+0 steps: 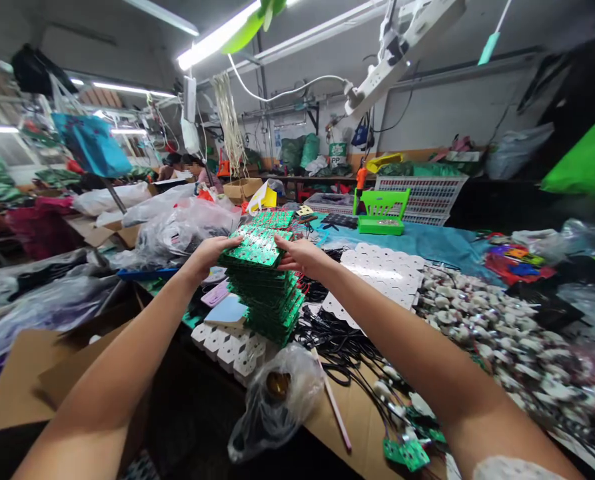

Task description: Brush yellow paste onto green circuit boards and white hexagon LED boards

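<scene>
A tall stack of green circuit boards (267,303) stands on the bench in front of me. At its top, both my hands grip a green circuit board panel (256,245) by opposite edges. My left hand (212,257) pinches the left edge, thumb on top. On the right edge, my right hand (300,255) has its thumb above and fingers beneath. Whether one panel or several are between my fingers, I cannot tell. Behind the stack lie more green boards (273,219) with red wires.
White perforated trays (377,273) lie right of the stack, near black cables (334,340). A heap of small white parts (477,320) covers the right side. A plastic bag (282,400) and a pink stick (333,403) are at the front edge. Cardboard boxes (22,380) stand left.
</scene>
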